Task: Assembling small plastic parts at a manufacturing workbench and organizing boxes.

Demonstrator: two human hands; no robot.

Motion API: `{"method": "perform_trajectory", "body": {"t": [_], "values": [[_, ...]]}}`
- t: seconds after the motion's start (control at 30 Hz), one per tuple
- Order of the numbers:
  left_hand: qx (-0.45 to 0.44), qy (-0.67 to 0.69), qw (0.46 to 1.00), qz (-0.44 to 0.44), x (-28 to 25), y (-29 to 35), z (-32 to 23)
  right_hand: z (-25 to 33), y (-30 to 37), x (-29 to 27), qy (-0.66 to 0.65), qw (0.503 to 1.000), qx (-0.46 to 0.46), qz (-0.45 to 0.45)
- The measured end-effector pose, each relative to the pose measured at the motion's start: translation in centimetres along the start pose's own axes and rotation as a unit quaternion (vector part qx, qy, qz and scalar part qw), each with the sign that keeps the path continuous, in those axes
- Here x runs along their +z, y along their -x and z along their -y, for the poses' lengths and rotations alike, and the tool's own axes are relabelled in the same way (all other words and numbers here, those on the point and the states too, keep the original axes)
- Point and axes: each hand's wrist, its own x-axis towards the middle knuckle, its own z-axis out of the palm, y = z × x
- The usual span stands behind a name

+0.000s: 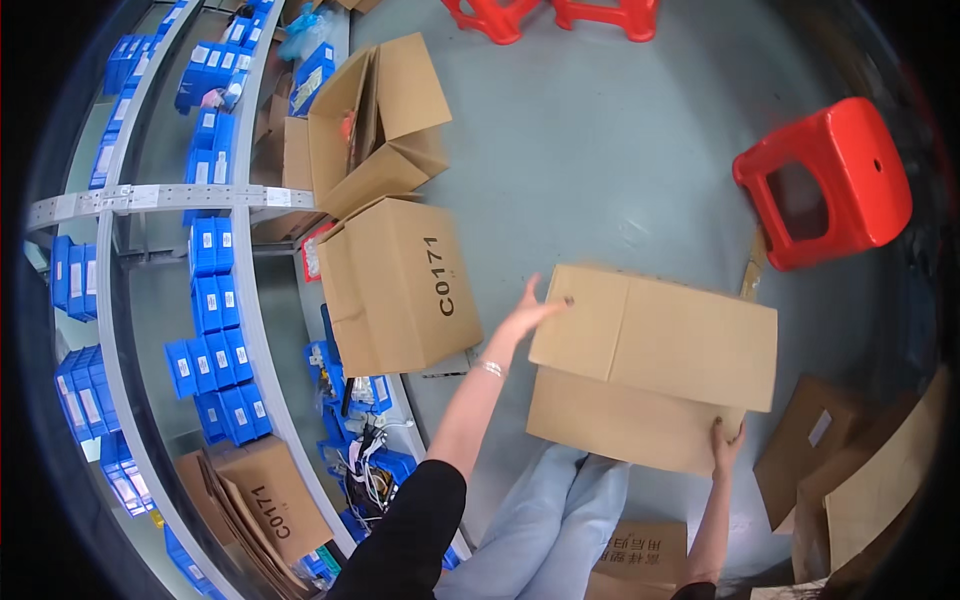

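A brown cardboard box (690, 345) is held in front of my legs, with a long flap (625, 420) along its near side. At the box's far left corner my left hand (535, 310) grips the edge, thumb on the cardboard and fingers stretched past it. My right hand (727, 445) pinches the near right edge of the flap, its fingers partly hidden behind the cardboard. The inside of the box is hidden from view.
A closed carton (400, 285) and an open carton (375, 120) stand left, beside metal shelves (150, 198) with blue bins (212, 305). A red stool (830, 185) is at the right. Folded cardboard (265, 500) leans lower left; more cartons (820, 450) stand lower right.
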Motion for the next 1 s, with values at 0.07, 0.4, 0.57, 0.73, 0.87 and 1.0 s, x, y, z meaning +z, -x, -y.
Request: {"method": "perform_trajectory", "body": {"t": [0.07,0.4,0.57,0.73,0.87,1.0], "values": [[0.003,-0.041,0.999,0.002,-1.5,1.5,5.9,-3.2,0.2,0.9,-0.101,0.987,0.113,0.044],[-0.004,0.009,0.992,-0.129,2.9,7.9,17.6,0.0,2.0,-1.1,-0.115,0.984,0.096,0.096],[0.030,0.073,0.988,-0.133,0.6,11.1,14.8,13.2,5.7,-1.2,0.151,0.986,-0.069,-0.002],[0.075,0.147,0.973,-0.160,-2.1,18.4,12.1,24.0,9.0,-1.2,0.352,0.894,-0.222,-0.165],[0.084,0.269,0.943,-0.177,-6.2,27.1,7.5,34.0,14.8,-0.7,0.367,0.862,-0.302,-0.174],[0.105,0.364,0.899,-0.219,-12.0,35.3,3.9,44.0,21.5,1.4,0.330,0.823,-0.439,-0.145]]}}
